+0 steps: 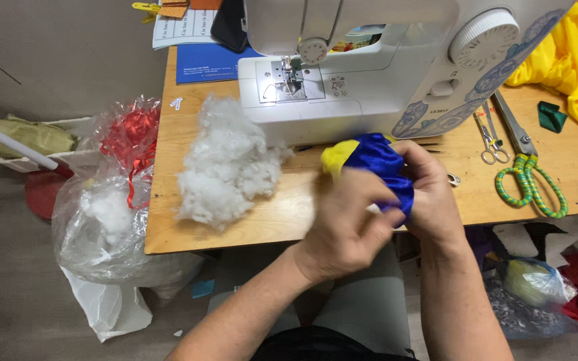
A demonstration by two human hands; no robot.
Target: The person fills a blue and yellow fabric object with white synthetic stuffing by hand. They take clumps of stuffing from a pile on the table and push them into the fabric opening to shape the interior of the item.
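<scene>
Clear plastic bag (105, 227) of white stuffing left of the table, red ribbon inside — printed white sheet (180, 27), blue folder (210, 65) at the back

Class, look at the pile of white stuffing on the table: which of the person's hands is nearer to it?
Left. The left hand is just right of the white stuffing; the right hand lies farther right, beyond the blue and yellow fabric piece.

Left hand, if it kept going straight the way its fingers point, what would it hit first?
The left hand points up-right into the blue and yellow fabric piece it already grips; beyond that, probably the right hand.
</scene>
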